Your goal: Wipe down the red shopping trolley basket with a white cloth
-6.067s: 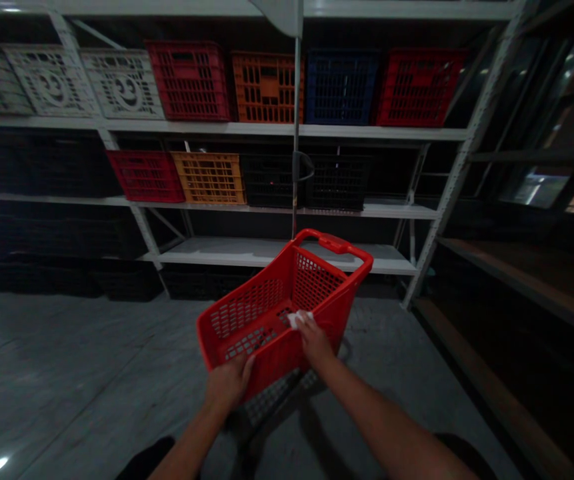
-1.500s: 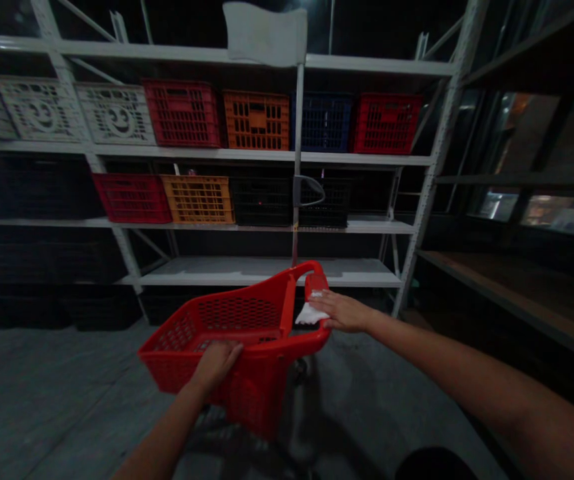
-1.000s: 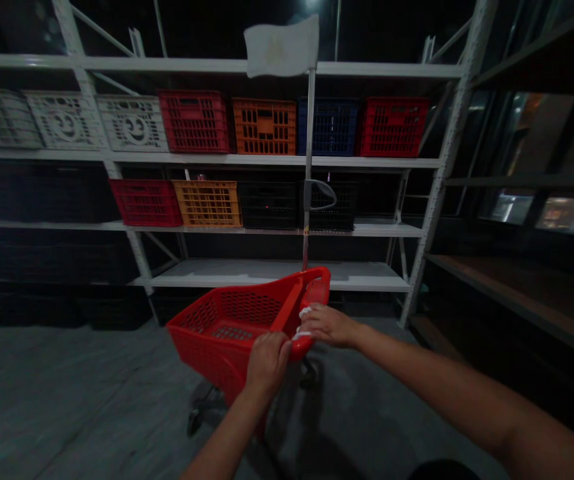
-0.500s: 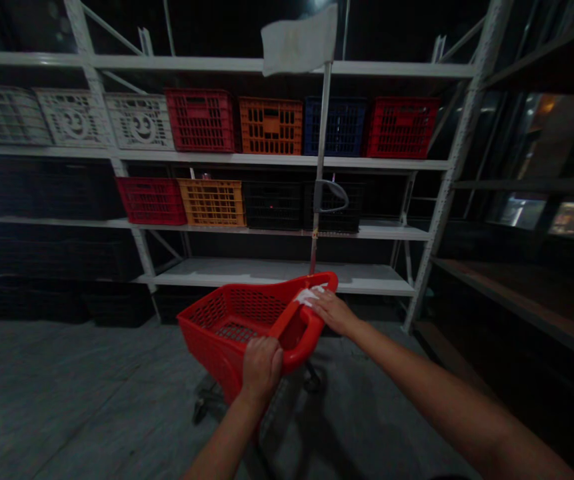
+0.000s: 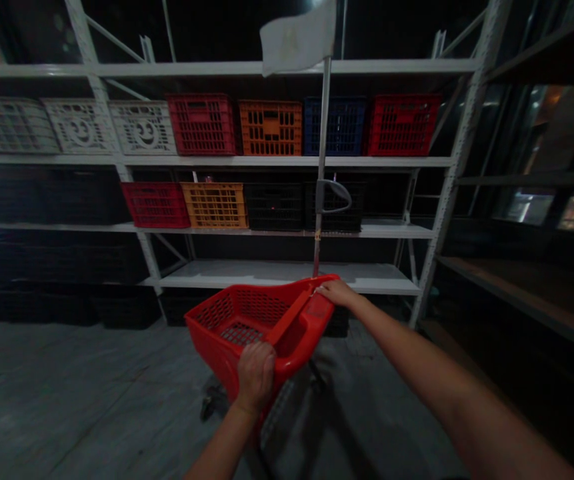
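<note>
A red plastic shopping cart [image 5: 247, 300] stands before me, its basket slanting away to the left. My left hand [image 5: 255, 375] is closed over the near corner of the cart's rim. At the far end of the handle [image 5: 311, 327], my right hand [image 5: 335, 292] curls over the red plastic. Only a sliver of white cloth [image 5: 319, 289] shows at its fingers; the rest is hidden under the hand. A metal pole with a white flag [image 5: 297, 41] and a grey loop grip [image 5: 337, 196] rises behind the handle.
White shelving [image 5: 277, 161] spans the background, with red, orange, blue, white and black crates on it. Darker shelves [image 5: 521, 293] stand close on the right. Black crates [image 5: 121, 303] are stacked low at the left. The floor [image 5: 91, 393] is grey.
My right hand has slid up and away along the handle, and the white cloth has gone mostly out of sight beneath it. My left hand keeps its grip on the rim.
</note>
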`<state>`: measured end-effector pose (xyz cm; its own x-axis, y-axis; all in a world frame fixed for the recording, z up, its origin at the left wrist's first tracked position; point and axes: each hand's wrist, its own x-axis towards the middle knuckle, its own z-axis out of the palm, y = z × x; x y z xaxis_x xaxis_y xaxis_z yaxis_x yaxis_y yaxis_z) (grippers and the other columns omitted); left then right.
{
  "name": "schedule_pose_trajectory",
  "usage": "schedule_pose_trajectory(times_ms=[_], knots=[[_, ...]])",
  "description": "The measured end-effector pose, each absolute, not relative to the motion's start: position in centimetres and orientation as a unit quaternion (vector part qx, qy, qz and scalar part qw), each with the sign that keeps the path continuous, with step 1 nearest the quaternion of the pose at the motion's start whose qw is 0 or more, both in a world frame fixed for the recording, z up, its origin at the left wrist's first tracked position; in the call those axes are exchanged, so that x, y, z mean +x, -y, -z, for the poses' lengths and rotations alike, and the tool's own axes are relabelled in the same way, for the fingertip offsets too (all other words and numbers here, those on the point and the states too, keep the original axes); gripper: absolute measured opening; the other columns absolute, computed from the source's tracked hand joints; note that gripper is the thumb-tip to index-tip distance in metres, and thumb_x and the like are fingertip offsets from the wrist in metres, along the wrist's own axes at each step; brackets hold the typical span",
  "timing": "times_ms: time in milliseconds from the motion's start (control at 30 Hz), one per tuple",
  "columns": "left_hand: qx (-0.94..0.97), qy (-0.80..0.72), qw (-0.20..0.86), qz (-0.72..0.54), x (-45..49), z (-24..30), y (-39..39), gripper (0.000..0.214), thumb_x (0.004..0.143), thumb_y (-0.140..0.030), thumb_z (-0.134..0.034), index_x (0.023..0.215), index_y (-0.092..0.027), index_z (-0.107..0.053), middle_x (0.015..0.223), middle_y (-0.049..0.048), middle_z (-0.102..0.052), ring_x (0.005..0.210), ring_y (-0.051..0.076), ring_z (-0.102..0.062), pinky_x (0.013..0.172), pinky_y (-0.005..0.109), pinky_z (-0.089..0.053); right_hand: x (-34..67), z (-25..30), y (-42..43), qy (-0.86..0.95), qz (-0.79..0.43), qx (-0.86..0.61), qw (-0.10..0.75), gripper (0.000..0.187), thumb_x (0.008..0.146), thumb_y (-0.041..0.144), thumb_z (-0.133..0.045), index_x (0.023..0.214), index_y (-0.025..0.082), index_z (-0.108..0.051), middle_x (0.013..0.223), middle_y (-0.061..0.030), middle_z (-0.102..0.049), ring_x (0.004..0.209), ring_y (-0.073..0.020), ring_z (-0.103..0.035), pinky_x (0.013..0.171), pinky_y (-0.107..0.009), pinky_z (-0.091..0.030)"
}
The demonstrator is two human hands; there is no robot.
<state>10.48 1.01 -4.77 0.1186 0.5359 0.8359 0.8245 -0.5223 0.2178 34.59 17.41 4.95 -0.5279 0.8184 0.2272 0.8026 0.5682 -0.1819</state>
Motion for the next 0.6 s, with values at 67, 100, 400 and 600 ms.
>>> schedule_pose_trajectory(times_ms=[67,100,400,600], knots=[[-0.728,0.473,0.153,0.472,10.5,4.9,-1.0,0.037,0.086,-0.026,-0.02,0.068,-0.02,-0.051,0.068,0.0056,-0.057,0.07,0.017,-0.051,0.071,0.033,-0.04,33.5,-5.8,-18.1,0.882,-0.04,-0.453,0.124,0.039,0.092,0.03,-0.034,0.092,0.01,-0.067,0.092,-0.0105,-0.067,0.082,-0.0174,-0.061,0.074,-0.025,-0.043],[-0.725,0.476,0.156,0.472,10.5,4.9,-1.1,0.037,0.086,-0.026,-0.02,0.067,-0.021,-0.051,0.068,0.0058,-0.057,0.07,0.018,-0.051,0.071,0.034,-0.04,32.7,-6.1,-18.1,0.888,-0.047,-0.443,0.111,0.038,0.092,0.028,-0.034,0.092,0.01,-0.067,0.092,-0.0096,-0.068,0.08,-0.0161,-0.061,0.072,-0.023,-0.043],[-0.735,0.465,0.153,0.469,9.9,4.7,-1.0,0.034,0.085,-0.025,-0.02,0.066,-0.02,-0.048,0.064,0.0054,-0.055,0.067,0.017,-0.048,0.068,0.033,-0.039,26.4,-6.3,-13.1,0.943,-0.088,-0.32,-0.015,0.029,0.082,0.035,-0.054,0.084,0.012,-0.071,0.076,-0.0033,-0.069,0.065,-0.0139,-0.059,0.061,-0.02,-0.04],[-0.735,0.455,0.137,0.484,8.3,4.6,-1.2,0.035,0.085,-0.026,-0.019,0.064,-0.021,-0.046,0.063,0.0047,-0.053,0.065,0.017,-0.049,0.067,0.032,-0.04,30.9,-7.1,-15.3,0.91,-0.029,-0.407,0.075,0.031,0.089,0.032,-0.043,0.089,0.016,-0.069,0.094,-0.0069,-0.069,0.086,-0.0159,-0.061,0.077,-0.022,-0.041]])
